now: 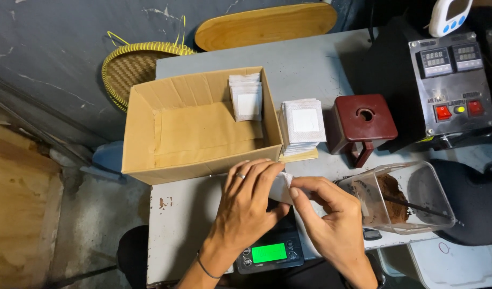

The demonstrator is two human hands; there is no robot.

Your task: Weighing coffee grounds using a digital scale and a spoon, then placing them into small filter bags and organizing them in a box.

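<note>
Fingers of the left hand [248, 200] and right hand [326, 214] pinch a small white paper sachet [282, 187] between them, just above a black scale [270, 247] with a green screen. Far left sits an open cardboard box [144, 134] with flat sachets stacked inside; right of it, a square pile, a dark red block, then a clear plastic tub [417, 182] of brown powder.

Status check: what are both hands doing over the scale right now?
Left hand and right hand both pinching a small white filter bag. Held above the digital scale. Clear tub of brown powder just right; nothing blocking.
</note>
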